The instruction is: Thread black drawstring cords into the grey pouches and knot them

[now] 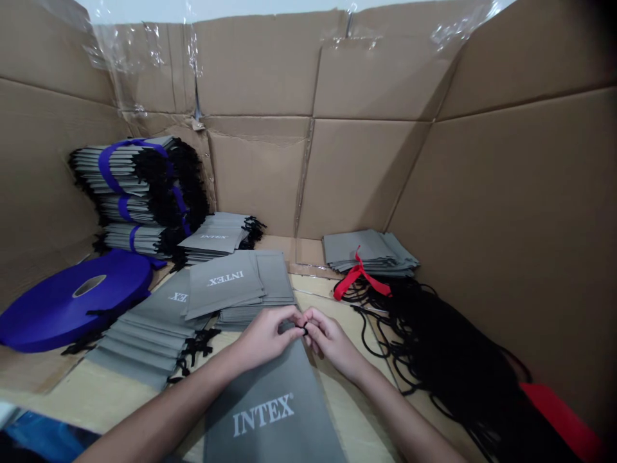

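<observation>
A grey drawstring bag with white INTEX lettering lies in front of me, its far corner under my fingers. My left hand pinches a short piece of black cord at that corner between thumb and forefinger. From the other side my right hand grips the same cord, fingertips touching those of the left. Most of the cord is hidden by the fingers. Just beyond the left hand is a pile of grey bags, and more bags with black cord ends are fanned out to the left.
Bundles of bags tied with blue strap are stacked at the back left, behind a blue strap roll. Black cords with a red ribbon lie right, near another bag stack. Cardboard walls enclose the table.
</observation>
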The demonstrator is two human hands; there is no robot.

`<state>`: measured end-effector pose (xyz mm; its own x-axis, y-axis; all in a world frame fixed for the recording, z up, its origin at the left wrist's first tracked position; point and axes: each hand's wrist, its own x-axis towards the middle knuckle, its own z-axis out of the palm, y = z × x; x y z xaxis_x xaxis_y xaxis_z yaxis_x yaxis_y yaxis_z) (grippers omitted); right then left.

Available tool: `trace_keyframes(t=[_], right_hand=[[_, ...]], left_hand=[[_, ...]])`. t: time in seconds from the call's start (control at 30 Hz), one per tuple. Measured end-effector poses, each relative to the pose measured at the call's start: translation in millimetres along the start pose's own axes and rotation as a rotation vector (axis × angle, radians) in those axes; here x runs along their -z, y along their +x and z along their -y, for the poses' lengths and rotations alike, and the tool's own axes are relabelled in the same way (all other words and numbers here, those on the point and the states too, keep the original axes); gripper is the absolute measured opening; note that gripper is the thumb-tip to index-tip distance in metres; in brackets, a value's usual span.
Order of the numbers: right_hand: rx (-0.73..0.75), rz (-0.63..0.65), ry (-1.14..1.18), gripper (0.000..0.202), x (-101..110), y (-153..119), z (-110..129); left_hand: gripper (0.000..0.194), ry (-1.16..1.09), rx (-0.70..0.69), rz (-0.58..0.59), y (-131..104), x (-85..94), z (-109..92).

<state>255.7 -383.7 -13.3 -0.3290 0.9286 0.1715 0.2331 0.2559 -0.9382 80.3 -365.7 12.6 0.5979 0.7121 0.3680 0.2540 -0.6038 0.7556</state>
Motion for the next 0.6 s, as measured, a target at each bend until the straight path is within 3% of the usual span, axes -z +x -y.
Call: trace_keyframes(t=[0.33, 0.6], right_hand=[[0.055, -0.056, -0.167, 0.026, -6, -3, -6], [-0.017, -0.071, -0.08, 0.035, -7, 0, -1]], left_hand=[[0.009, -0.019, -0.033, 0.063, -1, 0.6, -3], [0.008, -0.065, 0.082, -0.04, 2, -6.3, 11]])
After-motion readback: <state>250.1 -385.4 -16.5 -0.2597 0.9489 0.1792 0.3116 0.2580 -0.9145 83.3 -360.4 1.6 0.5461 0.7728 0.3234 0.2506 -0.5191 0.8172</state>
